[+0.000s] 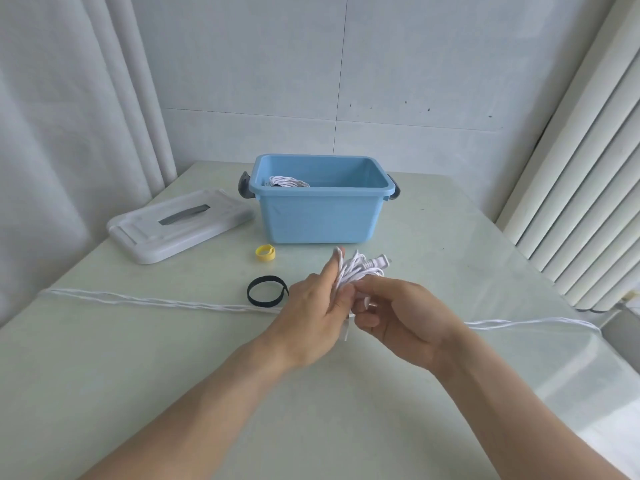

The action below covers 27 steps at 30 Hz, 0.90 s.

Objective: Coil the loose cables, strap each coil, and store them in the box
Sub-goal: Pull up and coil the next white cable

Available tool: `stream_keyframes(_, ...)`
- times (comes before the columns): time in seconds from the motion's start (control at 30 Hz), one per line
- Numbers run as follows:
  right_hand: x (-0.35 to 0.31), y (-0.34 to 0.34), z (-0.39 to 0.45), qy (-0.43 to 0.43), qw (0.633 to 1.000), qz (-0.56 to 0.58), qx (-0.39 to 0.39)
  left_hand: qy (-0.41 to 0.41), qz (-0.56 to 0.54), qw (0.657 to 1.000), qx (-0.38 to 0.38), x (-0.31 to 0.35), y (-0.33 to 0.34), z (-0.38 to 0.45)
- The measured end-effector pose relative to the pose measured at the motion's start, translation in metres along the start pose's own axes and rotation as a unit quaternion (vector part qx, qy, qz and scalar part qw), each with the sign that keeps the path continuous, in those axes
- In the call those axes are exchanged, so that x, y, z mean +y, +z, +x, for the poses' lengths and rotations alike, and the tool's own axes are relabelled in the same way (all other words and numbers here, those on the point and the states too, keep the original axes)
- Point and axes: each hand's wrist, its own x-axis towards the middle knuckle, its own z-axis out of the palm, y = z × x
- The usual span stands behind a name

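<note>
My left hand (pixel 313 306) holds a small bundle of white cable (pixel 358 270) above the table, with the cable looped round its fingers. My right hand (pixel 398 315) pinches the same cable at the bundle's lower side. A long white cable (pixel 145 300) lies stretched across the table from the left edge to the right edge, passing behind my hands. A black strap loop (pixel 266 290) and a yellow strap loop (pixel 265 253) lie in front of the blue box (pixel 318 216). One strapped white coil (pixel 289 181) sits inside the box.
The box's white lid (pixel 176 225) lies flat to the left of the box. The pale green table (pixel 173 358) ends near a radiator (pixel 588 202) on the right. Curtains hang at the left, a tiled wall behind.
</note>
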Motion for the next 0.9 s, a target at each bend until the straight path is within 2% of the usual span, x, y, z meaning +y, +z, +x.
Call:
stream_keyframes(0.1,-0.003,0.0,0.0,0.031,0.997,0.071,-0.005,-0.025,-0.107,0.994,-0.025,0.005,-0.003,-0.002)
stream_keyframes(0.23,-0.002,0.0,0.0,0.039,0.996,0.079,-0.031,0.02,-0.108,0.993,0.034,0.009,-0.009,0.003)
stream_keyframes(0.3,-0.001,0.001,0.0,0.036,0.996,0.068,-0.036,0.03,-0.152,0.985,0.077,0.011,-0.011,0.004)
stream_keyframes(0.47,0.0,-0.001,0.002,0.025,0.995,0.087,-0.049,-0.032,-0.278,0.952,0.121,0.016,-0.017,0.003)
stream_keyframes(0.57,0.001,0.001,0.002,0.022,0.993,0.109,-0.042,0.013,-0.219,0.964,0.153,0.022,-0.014,0.0)
stream_keyframes(0.7,0.002,0.005,0.002,0.018,0.99,0.143,0.001,0.117,-0.031,0.963,0.242,0.02,-0.006,-0.002)
stream_keyframes(0.77,0.002,0.005,0.001,0.018,0.989,0.147,0.022,0.159,0.005,0.96,0.23,0.019,-0.008,0.0)
stream_keyframes(0.9,0.001,0.002,0.001,0.028,0.991,0.124,0.043,0.197,-0.007,0.964,0.179,0.015,-0.01,0.001)
